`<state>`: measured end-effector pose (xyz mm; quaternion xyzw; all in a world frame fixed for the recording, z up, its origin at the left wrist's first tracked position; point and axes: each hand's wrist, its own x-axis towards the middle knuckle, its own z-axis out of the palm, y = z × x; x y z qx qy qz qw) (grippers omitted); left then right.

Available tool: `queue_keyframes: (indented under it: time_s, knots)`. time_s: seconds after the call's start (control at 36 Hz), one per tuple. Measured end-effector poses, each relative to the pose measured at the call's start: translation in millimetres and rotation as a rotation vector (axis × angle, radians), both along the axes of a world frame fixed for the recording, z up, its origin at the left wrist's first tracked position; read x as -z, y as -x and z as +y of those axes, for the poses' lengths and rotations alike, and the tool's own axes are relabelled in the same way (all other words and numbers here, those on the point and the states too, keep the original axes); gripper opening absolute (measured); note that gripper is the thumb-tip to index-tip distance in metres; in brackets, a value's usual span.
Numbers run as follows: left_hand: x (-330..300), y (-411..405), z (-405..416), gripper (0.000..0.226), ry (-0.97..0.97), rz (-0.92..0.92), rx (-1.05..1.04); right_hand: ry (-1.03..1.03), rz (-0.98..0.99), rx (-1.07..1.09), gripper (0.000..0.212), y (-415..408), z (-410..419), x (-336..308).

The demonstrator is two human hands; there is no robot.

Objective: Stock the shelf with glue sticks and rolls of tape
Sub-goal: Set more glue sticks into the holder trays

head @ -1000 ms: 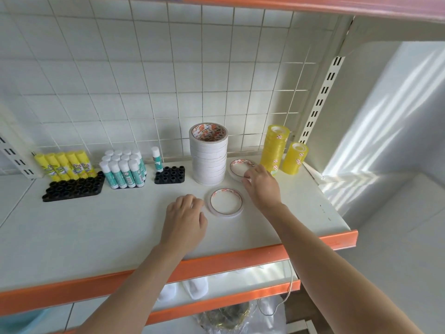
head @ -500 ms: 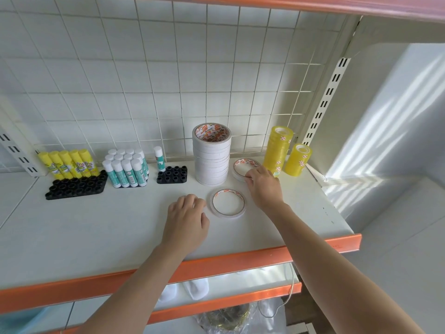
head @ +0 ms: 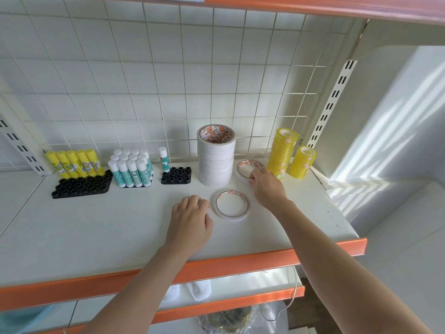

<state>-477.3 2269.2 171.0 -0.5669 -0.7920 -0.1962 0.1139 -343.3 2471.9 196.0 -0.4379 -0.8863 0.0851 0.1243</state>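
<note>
On the white shelf (head: pixel 96 237) a single white tape roll (head: pixel 232 204) lies flat. My left hand (head: pixel 190 220) rests on the shelf just left of it, fingers loosely bent, holding nothing. My right hand (head: pixel 267 186) reaches to a short stack of the same tape rolls (head: pixel 246 165) and pinches its near rim with fingers and thumb. A tall stack of white tape rolls (head: pixel 216 156) stands to the left of that. Yellow clear-tape stacks (head: pixel 283 153) (head: pixel 303 162) stand at the back right. Yellow glue sticks (head: pixel 74 163) and teal glue sticks (head: pixel 131 168) stand at the back left.
One teal glue stick (head: pixel 163 159) stands in a small black holder (head: pixel 177 175). A larger black holder (head: pixel 81 186) has many free holes. A wire grid (head: pixel 168 80) backs the shelf, whose front edge is orange (head: pixel 216 266). A lower shelf and a bag show below.
Both hands stay almost where they were; the right hand keeps its fingers on the short stack. Only the view has shifted slightly.
</note>
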Motion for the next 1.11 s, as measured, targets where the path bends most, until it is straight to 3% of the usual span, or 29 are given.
queue_keyframes:
  time_s: [0.44, 0.64, 0.78, 0.89, 1.0, 1.11]
  knots:
    - [-1, 0, 1, 0.033, 0.013, -0.004, 0.001, -0.023, 0.057, -0.028, 0.022, -3, -5, 3]
    - [-1, 0, 0, 0.033, -0.004, 0.001, 0.002, -0.030, 0.064, -0.024, 0.031, -7, -18, -7]
    - [-2, -1, 1, 0.033, 0.020, -0.006, -0.005, -0.027, 0.193, -0.150, 0.024, -23, -46, -4]
    - [-2, 0, 0, 0.033, 0.028, 0.000, -0.002, -0.058, 0.104, -0.260, 0.020, -33, -63, 4]
    - [-2, 0, 0, 0.032, 0.025, -0.001, 0.000, -0.112, 0.169, -0.365, 0.033, -42, -70, 4]
    - [-3, 0, 0, 0.032, 0.014, 0.012, -0.002, -0.011, 0.176, -0.472, 0.040, -41, -74, 6]
